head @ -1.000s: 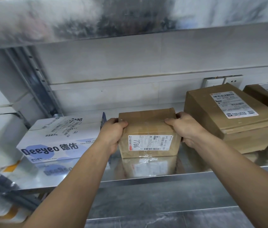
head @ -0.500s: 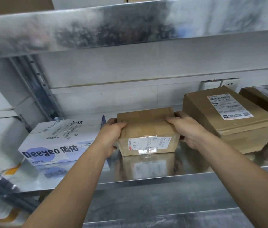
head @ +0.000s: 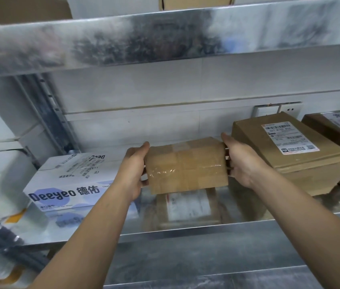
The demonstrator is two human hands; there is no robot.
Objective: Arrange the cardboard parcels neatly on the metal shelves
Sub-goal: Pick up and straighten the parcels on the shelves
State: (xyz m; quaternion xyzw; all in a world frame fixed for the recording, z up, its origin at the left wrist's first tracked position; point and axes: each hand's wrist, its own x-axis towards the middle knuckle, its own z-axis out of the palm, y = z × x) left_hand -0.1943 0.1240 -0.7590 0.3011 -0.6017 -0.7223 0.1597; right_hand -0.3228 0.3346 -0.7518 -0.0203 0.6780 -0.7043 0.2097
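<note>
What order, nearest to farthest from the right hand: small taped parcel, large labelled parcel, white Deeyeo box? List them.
1. small taped parcel: centre, gripped by the right hand.
2. large labelled parcel: just to its right.
3. white Deeyeo box: far left, past the left hand.

middle parcel [head: 185, 165]: the one you hold is tan-brown card, crossed by paler, glossy bands of clear tape.
left box [head: 71, 180]: white, with dark blue "deeyeo" lettering, pale blue blobs behind it and small black print on top.
right parcel [head: 290, 149]: mid brown; its white label carries black bars and text and a thin red strip.
far-right parcel [head: 329, 132]: darker brown, white label, too blurred for you to read.
near shelf [head: 248, 226]: silvery grey, mirror-bright; below your parcel it reflects brown and white.
upper shelf [head: 164, 38]: silver with a dark grey mottled smear.
wall [head: 164, 88]: white tiles, thin grey joints.
socket plate [head: 277, 108]: white.
upright [head: 48, 109]: grey steel, a row of dark holes.
</note>
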